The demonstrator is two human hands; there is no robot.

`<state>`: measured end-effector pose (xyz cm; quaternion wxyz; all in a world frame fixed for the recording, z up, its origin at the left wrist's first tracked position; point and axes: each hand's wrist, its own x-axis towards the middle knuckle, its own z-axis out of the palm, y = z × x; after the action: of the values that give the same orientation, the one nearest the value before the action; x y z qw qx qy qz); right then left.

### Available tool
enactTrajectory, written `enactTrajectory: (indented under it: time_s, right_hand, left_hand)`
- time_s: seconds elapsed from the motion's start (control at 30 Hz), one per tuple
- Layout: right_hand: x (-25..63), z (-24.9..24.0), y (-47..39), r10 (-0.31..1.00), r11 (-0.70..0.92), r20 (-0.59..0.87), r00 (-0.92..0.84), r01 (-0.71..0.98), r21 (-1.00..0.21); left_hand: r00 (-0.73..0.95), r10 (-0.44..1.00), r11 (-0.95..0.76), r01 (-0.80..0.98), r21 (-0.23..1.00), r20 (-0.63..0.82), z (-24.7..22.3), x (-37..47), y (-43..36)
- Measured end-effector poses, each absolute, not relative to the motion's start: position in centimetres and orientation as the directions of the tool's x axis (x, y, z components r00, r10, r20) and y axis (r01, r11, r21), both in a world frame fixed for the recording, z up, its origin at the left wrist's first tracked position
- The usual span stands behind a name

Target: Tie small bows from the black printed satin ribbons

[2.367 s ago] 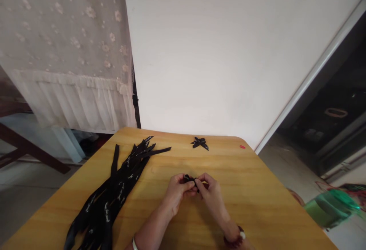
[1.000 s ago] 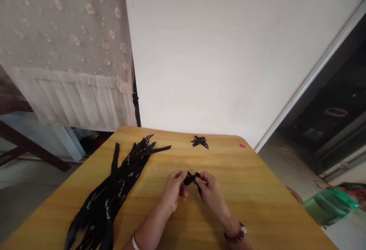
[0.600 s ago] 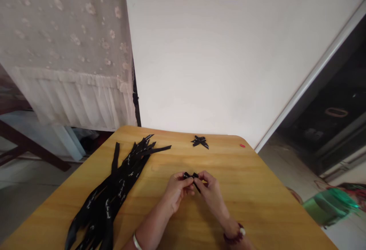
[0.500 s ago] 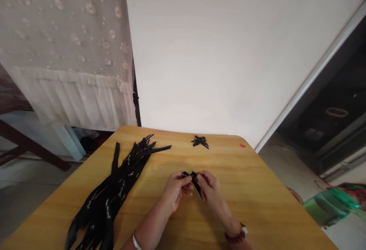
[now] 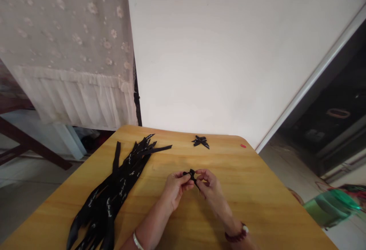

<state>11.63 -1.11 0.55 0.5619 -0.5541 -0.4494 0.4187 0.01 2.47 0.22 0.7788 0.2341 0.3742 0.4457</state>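
Observation:
A short black ribbon (image 5: 192,173), looped into a small bow shape, is between my two hands above the middle of the wooden table. My left hand (image 5: 177,187) pinches its left part between thumb and fingers. On the right side, my right hand (image 5: 208,185) has thumb and fingers closed on the ribbon's lower right part; the exact grip is partly hidden. A finished-looking black bow (image 5: 200,141) lies near the table's far edge. To the left of my hands spreads a pile of long black ribbons (image 5: 120,185) with white lettering.
The wooden table (image 5: 251,200) reaches a white wall (image 5: 200,59) at its far edge. A small red piece (image 5: 243,146) lies at the far right corner. Left of the wall hangs a lace curtain (image 5: 74,52). A green container (image 5: 328,208) stands beyond the table's right edge.
The ribbon's loops now stand more upright between my hands, and less of its tail shows. The fingers of my right hand have shifted slightly on it.

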Motion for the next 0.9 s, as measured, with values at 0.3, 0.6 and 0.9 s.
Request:
enactTrajectory:
  time_s: [0.3, 0.6, 0.9]
  right_hand:
    - [12.06, 1.11, -1.40, 0.971, 0.023, 0.042, 0.234, 0.081, -0.996]
    - [12.10, 0.96, -1.15, 0.977, 0.048, 0.077, 0.197, 0.149, -0.988]
    - [11.86, 0.74, -1.42, 0.995, -0.005, 0.004, 0.098, 0.083, -0.997]
  left_hand:
    - [0.374, 0.889, 0.422, -0.443, 0.791, -0.265, 0.19, -0.01, 2.34]
    - [0.414, 0.879, 0.370, -0.273, 0.888, -0.239, 0.65, 0.18, 1.95]
    - [0.394, 0.893, 0.342, -0.283, 0.896, -0.216, 0.20, 0.42, 2.12]
